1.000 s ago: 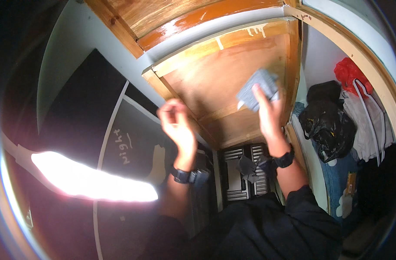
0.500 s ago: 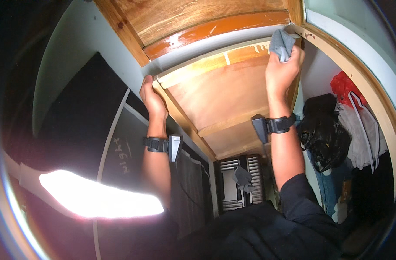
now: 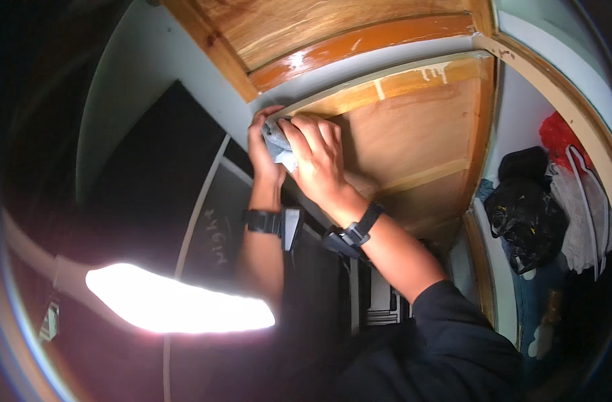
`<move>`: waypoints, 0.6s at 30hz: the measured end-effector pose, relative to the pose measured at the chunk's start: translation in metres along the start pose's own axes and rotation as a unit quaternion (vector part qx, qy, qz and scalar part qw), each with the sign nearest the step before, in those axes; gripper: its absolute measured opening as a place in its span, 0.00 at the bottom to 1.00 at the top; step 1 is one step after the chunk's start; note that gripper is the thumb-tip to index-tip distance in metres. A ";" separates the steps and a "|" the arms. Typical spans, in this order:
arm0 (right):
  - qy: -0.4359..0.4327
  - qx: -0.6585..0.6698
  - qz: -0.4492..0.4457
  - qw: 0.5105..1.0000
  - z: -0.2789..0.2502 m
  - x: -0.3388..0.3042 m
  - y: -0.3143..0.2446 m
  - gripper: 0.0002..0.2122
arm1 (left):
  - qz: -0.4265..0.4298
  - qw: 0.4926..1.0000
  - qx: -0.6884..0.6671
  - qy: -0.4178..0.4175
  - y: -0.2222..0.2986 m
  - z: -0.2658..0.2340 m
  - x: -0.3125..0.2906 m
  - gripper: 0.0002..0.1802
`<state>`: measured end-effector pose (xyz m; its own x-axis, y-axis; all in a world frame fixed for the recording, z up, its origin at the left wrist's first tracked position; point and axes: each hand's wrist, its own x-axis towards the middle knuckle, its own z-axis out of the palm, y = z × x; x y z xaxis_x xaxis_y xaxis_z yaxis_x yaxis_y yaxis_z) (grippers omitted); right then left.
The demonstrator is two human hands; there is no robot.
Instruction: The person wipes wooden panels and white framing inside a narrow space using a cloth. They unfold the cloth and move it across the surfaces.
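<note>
A wooden cabinet door [image 3: 413, 127] with a framed back stands swung out before me, pale streaks along its top rail. My left hand [image 3: 262, 151] is wrapped round the door's upper left corner; its fingertips are partly hidden. At that same corner my right hand [image 3: 316, 151] presses a grey cloth [image 3: 277, 141] against the door edge, fingers curled over it. The two hands nearly touch, with the cloth between them. Both wrists wear black straps with small box-shaped devices.
Above is another wooden panel [image 3: 346, 27] with an orange-brown rail [image 3: 366, 50]. A bright lamp [image 3: 185, 301] glows at lower left, before dark panels [image 3: 145, 154]. On the right, a pale frame [image 3: 554, 94] borders a black bag [image 3: 523, 221], a red bag [image 3: 562, 137] and grey cloth items.
My right hand has carried the grey cloth from the door's upper right corner leftward to its upper left corner, beside my left hand. The view has shifted slightly.
</note>
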<state>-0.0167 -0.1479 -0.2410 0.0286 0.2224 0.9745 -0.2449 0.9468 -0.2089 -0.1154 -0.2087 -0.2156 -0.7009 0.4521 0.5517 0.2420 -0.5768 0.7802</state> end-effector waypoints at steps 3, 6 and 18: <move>-0.087 0.079 0.006 0.993 -0.008 -0.009 0.009 0.19 | -0.049 0.999 -0.001 -0.015 0.006 0.002 0.002 0.20; 0.017 0.102 0.015 0.995 -0.033 -0.008 0.017 0.16 | -0.058 0.998 0.010 -0.005 0.008 -0.011 0.004 0.22; 0.234 -0.172 0.150 0.945 -0.141 0.037 0.139 0.16 | -0.060 0.998 -0.006 0.002 -0.003 -0.003 0.017 0.22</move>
<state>0.0870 0.0251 -0.2451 0.4538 0.4946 0.7413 0.0170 0.8269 -0.5621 -0.1306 -0.2011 -0.2096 -0.7267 0.5167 0.4527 0.1476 -0.5261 0.8375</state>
